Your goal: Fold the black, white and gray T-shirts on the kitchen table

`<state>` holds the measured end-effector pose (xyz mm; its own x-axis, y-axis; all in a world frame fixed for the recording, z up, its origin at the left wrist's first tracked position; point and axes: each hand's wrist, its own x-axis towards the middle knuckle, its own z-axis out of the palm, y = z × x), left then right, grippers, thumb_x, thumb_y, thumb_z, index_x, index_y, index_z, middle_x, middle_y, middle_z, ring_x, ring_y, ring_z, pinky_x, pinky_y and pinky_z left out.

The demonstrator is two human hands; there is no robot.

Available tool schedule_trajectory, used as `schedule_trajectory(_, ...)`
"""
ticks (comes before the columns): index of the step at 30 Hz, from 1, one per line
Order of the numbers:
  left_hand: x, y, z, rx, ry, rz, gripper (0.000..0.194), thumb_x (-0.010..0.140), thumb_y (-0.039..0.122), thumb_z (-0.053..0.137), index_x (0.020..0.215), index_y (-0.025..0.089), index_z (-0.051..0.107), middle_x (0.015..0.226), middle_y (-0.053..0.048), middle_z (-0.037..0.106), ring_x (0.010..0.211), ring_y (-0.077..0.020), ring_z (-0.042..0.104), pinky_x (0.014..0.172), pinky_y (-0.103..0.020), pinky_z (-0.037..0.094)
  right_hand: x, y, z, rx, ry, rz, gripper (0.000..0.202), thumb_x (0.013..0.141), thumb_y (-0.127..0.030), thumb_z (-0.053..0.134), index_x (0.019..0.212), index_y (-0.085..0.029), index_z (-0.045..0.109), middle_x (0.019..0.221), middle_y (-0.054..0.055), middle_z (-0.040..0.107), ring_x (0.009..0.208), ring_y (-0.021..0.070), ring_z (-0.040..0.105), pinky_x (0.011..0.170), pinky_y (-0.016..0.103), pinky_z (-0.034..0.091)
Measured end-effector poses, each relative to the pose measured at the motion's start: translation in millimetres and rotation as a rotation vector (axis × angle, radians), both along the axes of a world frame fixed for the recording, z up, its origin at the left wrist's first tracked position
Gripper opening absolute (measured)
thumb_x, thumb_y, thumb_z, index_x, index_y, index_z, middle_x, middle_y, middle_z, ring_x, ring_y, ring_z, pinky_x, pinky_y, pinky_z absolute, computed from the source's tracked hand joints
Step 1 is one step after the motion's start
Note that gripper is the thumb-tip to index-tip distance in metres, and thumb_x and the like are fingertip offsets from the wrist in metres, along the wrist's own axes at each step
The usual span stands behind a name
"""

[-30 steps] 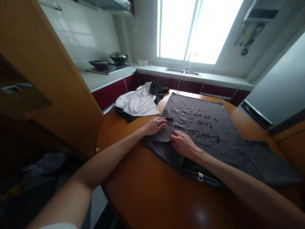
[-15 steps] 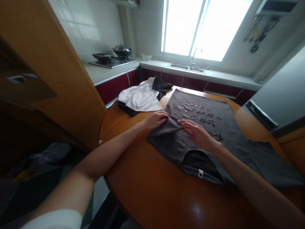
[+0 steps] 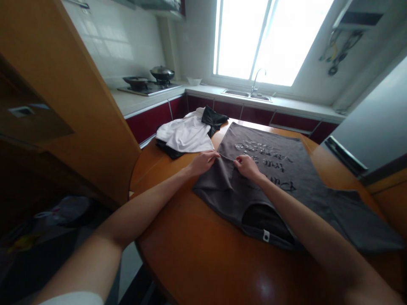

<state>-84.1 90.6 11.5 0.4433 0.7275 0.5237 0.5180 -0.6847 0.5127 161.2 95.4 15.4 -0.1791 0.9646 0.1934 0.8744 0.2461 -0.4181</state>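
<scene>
A dark grey T-shirt point(image 3: 302, 169) with shiny lettering lies spread on the round wooden table point(image 3: 190, 254), its neck opening toward me. One sleeve is folded inward over the shirt at the left. My left hand point(image 3: 204, 162) pinches the left end of the sleeve's edge. The other end of that edge is between the closed fingers of my right hand point(image 3: 247, 167), which rests over the shirt's front. The edge runs fairly straight between both hands.
White and black clothes point(image 3: 190, 133) lie heaped at the table's far left. Behind are a counter with a stove point(image 3: 149, 87) and a sink point(image 3: 248, 94). A wooden panel point(image 3: 95, 106) stands left, a fridge point(image 3: 375, 114) right.
My right hand has shifted slightly left and up, with its fingers closer together. The folded sleeve now lies flatter, its edge straighter between my hands. The view has tilted slightly up.
</scene>
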Motion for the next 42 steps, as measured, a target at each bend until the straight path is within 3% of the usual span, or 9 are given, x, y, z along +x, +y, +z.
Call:
schedule_trajectory(4, -8, 3, 2.3, -0.003, -0.002, 0.094, 0.030, 0.092, 0.021, 0.050, 0.108, 0.023, 0.075, 0.110, -0.005, 0.074, 0.107, -0.0230, 0.067, 0.100, -0.037, 0.052, -13, 18, -8.1, -0.043, 0.011, -0.035, 0.016, 0.081, -0.027, 0.071, 0.091, -0.016, 0.074, 0.097, 0.010, 0.071, 0.092, 0.0205, 0.065, 0.084, 0.029, 0.049)
schedule_trajectory(10, -6, 3, 6.1, 0.037, 0.021, 0.171, 0.027, 0.090, 0.017, 0.051, 0.101, 0.020, 0.075, 0.107, -0.007, 0.074, 0.103, -0.0232, 0.068, 0.098, -0.037, 0.053, -7, 39, 1.8, -0.142, 0.429, -0.077, 0.020, 0.075, -0.023, 0.063, 0.092, -0.015, 0.067, 0.070, 0.001, 0.064, 0.064, 0.0157, 0.058, 0.058, 0.024, 0.046)
schedule_trajectory(14, 4, -3, 0.2, 0.037, 0.085, -0.021, 0.032, 0.096, 0.022, 0.050, 0.120, 0.020, 0.072, 0.128, -0.009, 0.069, 0.123, -0.0234, 0.062, 0.109, -0.038, 0.047, -3, 45, 0.3, -0.094, 0.469, -0.120, 0.034, 0.070, -0.021, 0.063, 0.103, -0.014, 0.067, 0.074, 0.002, 0.065, 0.063, 0.0167, 0.058, 0.060, 0.027, 0.047)
schedule_trajectory(17, 8, -7, -11.0, -0.030, 0.236, -0.189, 0.044, 0.100, 0.037, 0.051, 0.140, 0.021, 0.060, 0.153, -0.010, 0.051, 0.147, -0.0257, 0.040, 0.122, -0.042, 0.032, -4, 43, -8.3, -0.080, 0.370, -0.140, 0.041, 0.071, -0.019, 0.064, 0.111, -0.013, 0.067, 0.077, 0.004, 0.067, 0.068, 0.0186, 0.061, 0.069, 0.029, 0.050)
schedule_trajectory(21, 9, -9, -21.6, -0.137, 0.435, -0.219, 0.059, 0.097, 0.053, 0.056, 0.150, 0.025, 0.051, 0.163, -0.009, 0.035, 0.154, -0.0321, 0.022, 0.125, -0.052, 0.017, -3, 37, -9.3, -0.063, 0.269, -0.153, 0.043, 0.076, -0.018, 0.063, 0.119, -0.011, 0.066, 0.084, 0.007, 0.071, 0.076, 0.0209, 0.065, 0.078, 0.031, 0.051)
schedule_trajectory(26, 10, -8, -14.7, -0.055, 0.408, -0.127, 0.053, 0.103, 0.050, 0.045, 0.149, 0.024, 0.051, 0.160, -0.009, 0.041, 0.153, -0.0264, 0.029, 0.126, -0.046, 0.017, 4, 8, 5.5, 0.082, 0.123, -0.064, 0.027, 0.084, -0.021, 0.060, 0.109, -0.014, 0.069, 0.091, 0.009, 0.070, 0.086, 0.0227, 0.065, 0.083, 0.034, 0.050)
schedule_trajectory(29, 12, -5, -12.8, -0.057, 0.386, -0.046, 0.055, 0.105, 0.050, 0.041, 0.150, 0.020, 0.050, 0.160, -0.011, 0.041, 0.152, -0.0264, 0.030, 0.125, -0.047, 0.018, 8, -29, 9.8, 0.165, 0.081, 0.151, 0.019, 0.088, -0.019, 0.056, 0.100, -0.018, 0.071, 0.096, 0.009, 0.068, 0.092, 0.0235, 0.063, 0.088, 0.037, 0.050)
schedule_trajectory(34, 11, 0, -22.5, -0.214, 0.480, -0.024, 0.061, 0.100, 0.058, 0.047, 0.152, 0.025, 0.047, 0.165, -0.011, 0.030, 0.155, -0.0318, 0.021, 0.123, -0.058, 0.014, 17, -95, 4.0, 0.169, -0.006, 0.496, 0.021, 0.094, -0.023, 0.058, 0.111, -0.026, 0.070, 0.114, 0.009, 0.065, 0.110, 0.0263, 0.059, 0.099, 0.043, 0.048)
schedule_trajectory(42, 10, -2, -13.0, -0.041, 0.285, -0.072, 0.043, 0.102, 0.039, 0.050, 0.138, 0.018, 0.062, 0.154, -0.013, 0.049, 0.150, -0.0283, 0.035, 0.123, -0.049, 0.027, 27, -118, -8.1, 0.227, -0.201, 0.478, 0.018, 0.099, -0.016, 0.052, 0.098, -0.023, 0.069, 0.102, 0.009, 0.065, 0.099, 0.0251, 0.057, 0.090, 0.038, 0.048)
